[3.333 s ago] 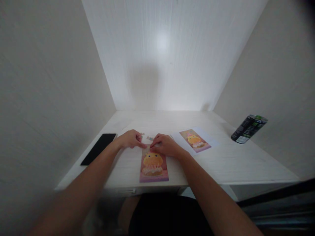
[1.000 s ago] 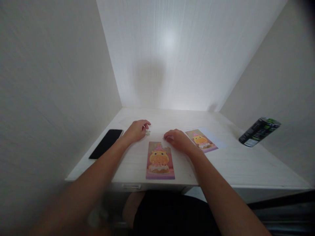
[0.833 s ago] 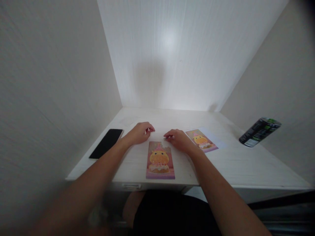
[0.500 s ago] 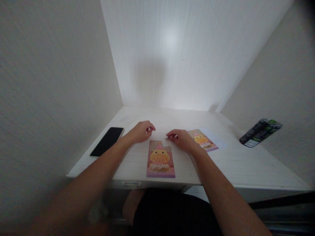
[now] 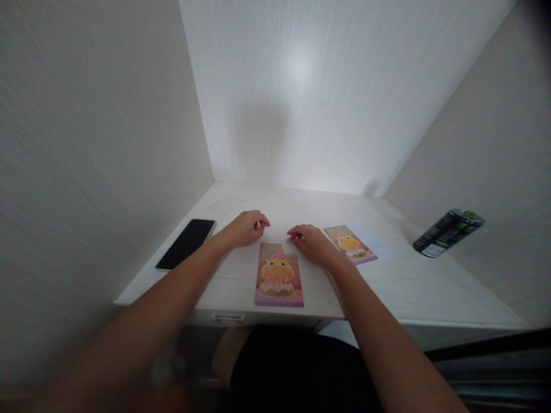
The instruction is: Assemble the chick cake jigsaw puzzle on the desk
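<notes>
**Both hands at the top edge of a nearly finished puzzle**

The jigsaw puzzle (image 5: 278, 275) lay flat near the front edge of the white desk (image 5: 408, 287), showing an orange cartoon figure with a pink hat on a pink ground. Its top edge was ragged, with gaps at the upper corners.

The left hand (image 5: 243, 228) rested on the desk just beyond the puzzle's upper left corner, its fingers curled in and pinched on something small and pale; it was too small to tell whether this was a puzzle piece. The right hand (image 5: 310, 241) sat at the puzzle's upper right corner, fingers bent with the tips pressed down by the ragged edge; whether it had hold of anything could not be told.

A black phone (image 5: 186, 251) lay face up to the left of the left hand, well apart from the puzzle. To the right of the right hand lay a printed reference picture (image 5: 352, 244) of the same figure on a white sheet. Farther right, near the wall, stood a dark can (image 5: 447, 232) with green markings.
</notes>
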Demonstrator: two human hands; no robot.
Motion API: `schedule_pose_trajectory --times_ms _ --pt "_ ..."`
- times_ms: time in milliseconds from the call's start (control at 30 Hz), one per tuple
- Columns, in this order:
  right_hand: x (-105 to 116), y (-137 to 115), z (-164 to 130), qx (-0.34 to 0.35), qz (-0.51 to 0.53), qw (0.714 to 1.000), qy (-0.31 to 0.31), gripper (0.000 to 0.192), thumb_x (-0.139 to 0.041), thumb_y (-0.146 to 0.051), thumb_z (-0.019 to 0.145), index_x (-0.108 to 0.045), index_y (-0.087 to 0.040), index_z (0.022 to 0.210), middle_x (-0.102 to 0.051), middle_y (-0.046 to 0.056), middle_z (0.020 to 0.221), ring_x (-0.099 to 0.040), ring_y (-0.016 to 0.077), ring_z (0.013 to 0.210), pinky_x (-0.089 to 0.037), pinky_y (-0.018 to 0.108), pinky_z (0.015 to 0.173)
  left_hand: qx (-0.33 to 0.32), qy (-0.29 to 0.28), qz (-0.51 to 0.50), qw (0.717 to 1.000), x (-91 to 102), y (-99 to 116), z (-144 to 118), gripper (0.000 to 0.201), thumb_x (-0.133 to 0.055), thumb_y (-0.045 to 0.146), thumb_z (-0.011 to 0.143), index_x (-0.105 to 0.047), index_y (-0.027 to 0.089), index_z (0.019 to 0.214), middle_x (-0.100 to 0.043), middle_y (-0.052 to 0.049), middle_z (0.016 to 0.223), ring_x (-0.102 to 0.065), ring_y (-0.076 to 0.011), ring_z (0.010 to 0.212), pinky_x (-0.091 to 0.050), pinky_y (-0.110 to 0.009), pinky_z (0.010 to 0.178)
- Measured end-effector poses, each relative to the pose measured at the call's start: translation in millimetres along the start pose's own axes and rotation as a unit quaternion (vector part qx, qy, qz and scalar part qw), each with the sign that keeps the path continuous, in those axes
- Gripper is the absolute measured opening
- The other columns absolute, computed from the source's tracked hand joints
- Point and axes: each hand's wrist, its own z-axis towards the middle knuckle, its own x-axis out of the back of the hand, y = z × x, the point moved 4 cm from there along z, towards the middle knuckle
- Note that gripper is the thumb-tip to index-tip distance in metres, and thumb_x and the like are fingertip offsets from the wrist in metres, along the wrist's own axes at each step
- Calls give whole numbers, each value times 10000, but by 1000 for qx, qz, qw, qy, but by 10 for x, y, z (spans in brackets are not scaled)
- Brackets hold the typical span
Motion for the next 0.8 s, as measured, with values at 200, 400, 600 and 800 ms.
schedule_pose_trajectory --times_ms 200,400,600,800 --pt "6 -57 -67 6 12 1000 3 242 -525 -128 845 -646 -175 1049 -676 76 994 -570 182 942 -429 312 856 -27 -96 -63 993 19 182 -35 169 -558 165 756 -689 150 861 -657 -30 746 -545 -106 642 -405 -218 601" --pt "92 -208 -237 30 49 998 -4 176 -535 -153 849 -684 -207 926 -684 44 930 -589 163 877 -435 295 820 -57 -181 -97 977 -53 294 -72 254 -670 398 743 -732 182 860 -636 -22 688 -525 -99 583 -369 -211 550" --pt "46 -242 -253 22 64 998 0 198 -553 -101 798 -701 -202 882 -689 32 893 -598 150 828 -443 270 782 -78 -198 -89 973 -105 279 -71 318 -720 435 694 -744 220 927 -616 -20 709 -516 -100 602 -361 -216 569" --pt "-16 -204 -225 7 100 995 -7 184 -568 -109 788 -713 -205 847 -701 30 884 -613 144 798 -460 258 743 -89 -200 -91 972 -116 262 -67 303 -721 423 699 -744 238 938 -599 -13 695 -507 -98 598 -355 -213 567"
